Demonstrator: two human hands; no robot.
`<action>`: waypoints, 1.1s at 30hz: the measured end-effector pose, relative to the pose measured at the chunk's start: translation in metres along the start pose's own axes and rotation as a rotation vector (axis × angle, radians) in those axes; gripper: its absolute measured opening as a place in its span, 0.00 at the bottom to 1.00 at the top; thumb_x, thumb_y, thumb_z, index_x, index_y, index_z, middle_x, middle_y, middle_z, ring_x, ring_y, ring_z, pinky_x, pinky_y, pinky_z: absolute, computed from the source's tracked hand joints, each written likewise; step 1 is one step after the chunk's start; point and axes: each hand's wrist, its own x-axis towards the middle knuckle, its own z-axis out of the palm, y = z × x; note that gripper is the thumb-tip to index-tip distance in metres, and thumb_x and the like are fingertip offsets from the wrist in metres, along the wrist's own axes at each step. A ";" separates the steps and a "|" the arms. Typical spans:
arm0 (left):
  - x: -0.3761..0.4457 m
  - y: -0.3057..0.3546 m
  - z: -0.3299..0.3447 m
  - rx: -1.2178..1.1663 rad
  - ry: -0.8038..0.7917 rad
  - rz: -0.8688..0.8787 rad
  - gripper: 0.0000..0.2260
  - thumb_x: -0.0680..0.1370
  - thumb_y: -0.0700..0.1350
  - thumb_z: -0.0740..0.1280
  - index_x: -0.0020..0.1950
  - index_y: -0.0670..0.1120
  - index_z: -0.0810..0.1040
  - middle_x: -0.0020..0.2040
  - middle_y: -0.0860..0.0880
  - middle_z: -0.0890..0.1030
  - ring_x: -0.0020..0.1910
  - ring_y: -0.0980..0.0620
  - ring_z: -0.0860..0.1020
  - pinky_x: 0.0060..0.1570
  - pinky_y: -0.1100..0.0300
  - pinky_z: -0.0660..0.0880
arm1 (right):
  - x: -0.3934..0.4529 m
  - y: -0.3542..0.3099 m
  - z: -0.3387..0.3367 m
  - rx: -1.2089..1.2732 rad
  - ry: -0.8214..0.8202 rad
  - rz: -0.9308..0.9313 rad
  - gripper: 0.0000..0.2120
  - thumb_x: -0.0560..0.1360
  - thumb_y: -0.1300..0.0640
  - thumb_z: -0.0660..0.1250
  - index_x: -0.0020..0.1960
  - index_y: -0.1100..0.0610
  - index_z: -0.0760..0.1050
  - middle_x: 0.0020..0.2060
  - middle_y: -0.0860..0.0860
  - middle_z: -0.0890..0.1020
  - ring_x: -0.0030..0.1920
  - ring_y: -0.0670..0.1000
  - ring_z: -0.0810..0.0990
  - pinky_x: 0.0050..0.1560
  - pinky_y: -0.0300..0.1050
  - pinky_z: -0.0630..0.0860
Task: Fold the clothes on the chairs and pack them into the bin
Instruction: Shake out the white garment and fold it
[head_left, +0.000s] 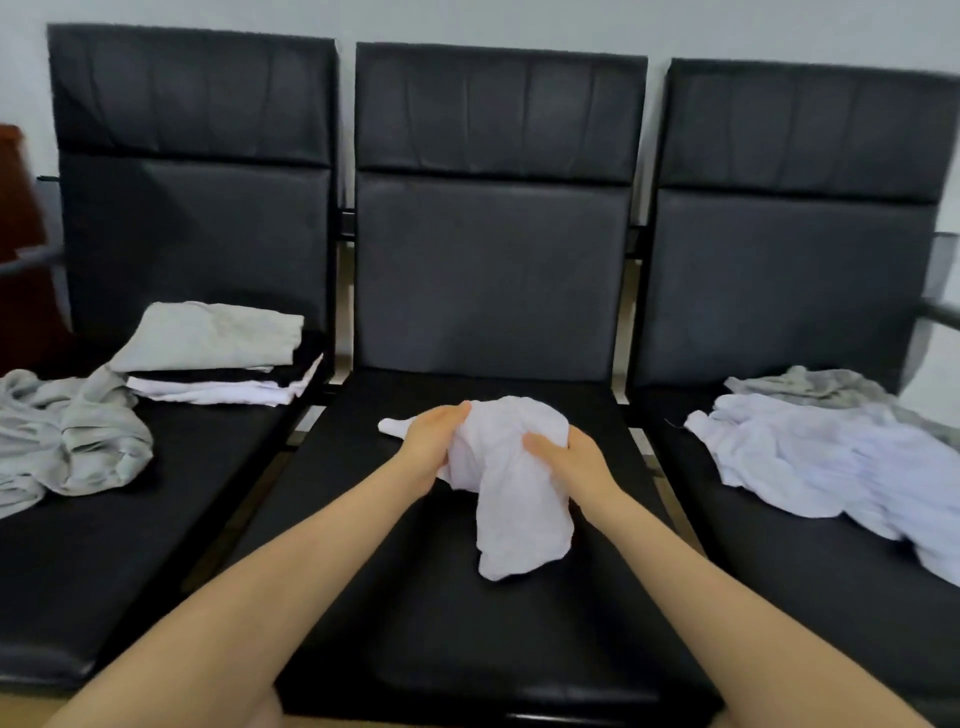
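white cloth (511, 467): bunched up over the middle chair seat (415, 597); long end hangs toward the person
left hand (434, 444): grips the cloth's left side
right hand (571, 457): grips its right side; both equally near
folded stack (218, 353): left of that seat, farther back

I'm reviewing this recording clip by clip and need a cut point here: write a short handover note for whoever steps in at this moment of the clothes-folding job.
Left hand and right hand: both grip the bunched white garment over the middle chair, one end hanging down; not yet folded.
Done: a folded stack (grey on top, black, white beneath) sits at the back of the left chair.
Left: fold the held garment; a crumpled grey garment lies on the left chair; a loose white garment with a grey one behind it lies on the right chair.
The bin is not in view; nothing seen packed.
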 end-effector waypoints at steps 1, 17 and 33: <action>0.002 0.003 0.001 0.041 0.031 -0.025 0.12 0.81 0.51 0.62 0.56 0.46 0.78 0.43 0.51 0.79 0.42 0.54 0.78 0.40 0.60 0.73 | 0.001 0.005 -0.005 -0.020 0.006 0.027 0.16 0.77 0.49 0.67 0.62 0.54 0.75 0.52 0.48 0.79 0.55 0.52 0.78 0.54 0.44 0.74; -0.016 0.074 -0.015 -0.253 0.185 0.286 0.10 0.73 0.55 0.67 0.33 0.55 0.81 0.38 0.55 0.83 0.44 0.52 0.80 0.47 0.55 0.78 | -0.019 -0.062 -0.040 0.544 -0.011 0.125 0.17 0.72 0.51 0.71 0.59 0.55 0.78 0.51 0.54 0.84 0.52 0.56 0.82 0.52 0.51 0.79; -0.027 -0.018 -0.006 0.611 -0.021 0.249 0.16 0.78 0.55 0.63 0.38 0.44 0.73 0.36 0.49 0.73 0.35 0.55 0.71 0.40 0.57 0.72 | -0.007 0.004 -0.032 0.164 0.041 0.257 0.14 0.79 0.56 0.65 0.61 0.62 0.77 0.51 0.58 0.82 0.50 0.54 0.82 0.54 0.47 0.79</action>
